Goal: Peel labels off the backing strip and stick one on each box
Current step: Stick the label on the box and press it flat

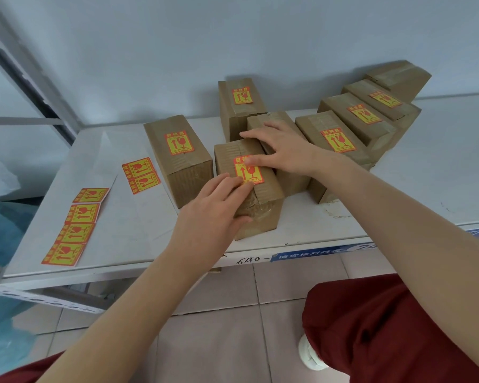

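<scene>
Nearest are pale square floor tiles (pixel 221 333) and dark red trouser legs (pixel 385 327) with a white shoe (pixel 310 355). Above them runs the front edge of a white metal shelf top (pixel 138 217), with handwritten digits and a blue printed strip (pixel 324 251) on its lip.

On the shelf's left front lies a backing strip of four red-and-yellow fragile labels (pixel 75 226); a shorter strip of two labels (pixel 141 175) lies further in.

At the centre front stands a brown taped cardboard box (pixel 260 205). The left hand (pixel 213 214) cups its near end, fingers flat on top, touching the lower edge of the red-and-yellow label (pixel 248 171) on the box. The right hand (pixel 280 150) lies spread, palm down, its thumb pressing the label's upper edge and its fingers on an unlabelled box (pixel 285 178) just behind.

Left of these stands a labelled box (pixel 177 161). Behind is another labelled box (pixel 239 103), and to the right a row of labelled boxes (pixel 351 128) runs back to a plain one (pixel 398 76) by the pale blue wall (pixel 233 37). A grey window frame (pixel 25 76) stands at left.
</scene>
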